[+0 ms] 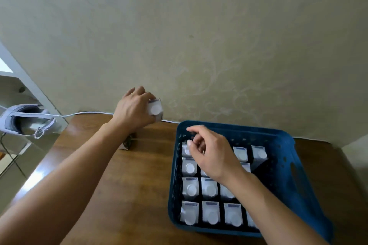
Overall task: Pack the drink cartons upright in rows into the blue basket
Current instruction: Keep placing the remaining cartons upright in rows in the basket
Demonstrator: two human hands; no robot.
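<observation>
Carton held left of the blue basket (282, 167).
Left hand (133, 109) gripped one drink carton (155, 109) above the surface (119, 195); right hand (211, 155) hovered loosely curled over upright rows, holding nothing.

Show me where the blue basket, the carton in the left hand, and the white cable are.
blue basket (286, 167): head view, right inner wall.
carton (155, 110): head view, round white cap.
white cable (83, 113): head view, stretch along the wall.
</observation>
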